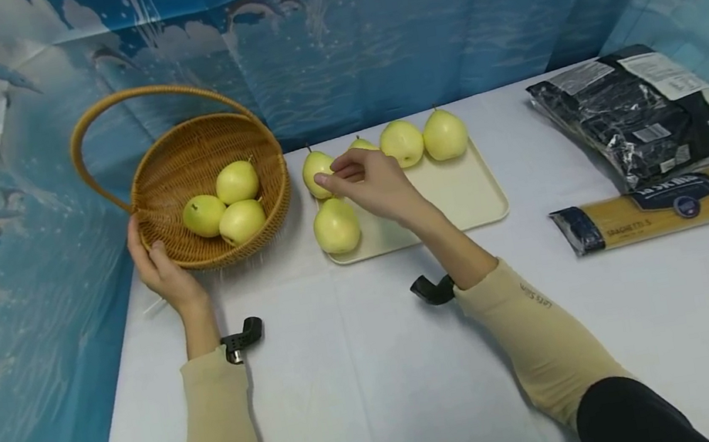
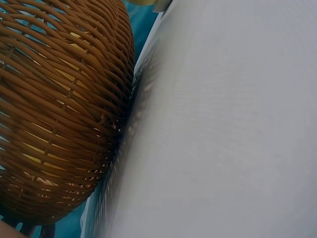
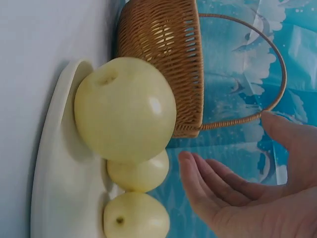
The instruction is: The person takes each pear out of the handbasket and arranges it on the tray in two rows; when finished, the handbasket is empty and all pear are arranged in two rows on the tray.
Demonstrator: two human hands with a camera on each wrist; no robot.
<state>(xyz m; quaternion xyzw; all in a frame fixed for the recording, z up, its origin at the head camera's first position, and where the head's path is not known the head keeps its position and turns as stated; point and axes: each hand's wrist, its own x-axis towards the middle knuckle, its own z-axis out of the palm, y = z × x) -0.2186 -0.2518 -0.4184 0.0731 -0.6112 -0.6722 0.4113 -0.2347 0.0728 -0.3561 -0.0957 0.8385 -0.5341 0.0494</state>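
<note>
L hand (image 1: 168, 277) grips brown wicker basket (image 1: 185, 155); R hand (image 1: 376, 182) empty, fingers & thumb apart: should cup round yellow-green pear (image 1: 337, 226) w/o squeezing.

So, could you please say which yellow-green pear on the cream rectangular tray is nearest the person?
The round yellow-green pear in the near-left corner of the cream rectangular tray; the other four pears sit farther back.

A beige, close-fitting fabric left sleeve (image 1: 218, 439) matches the beige, close-fitting fabric right sleeve (image 1: 544, 345), which bears small dark lettering (image 1: 536, 295). Black cloth (image 1: 630, 417) meets the right sleeve's upper end. 2 black, bent wrist devices (image 1: 244, 339) sit 1 at each sleeve's wrist end.
</note>
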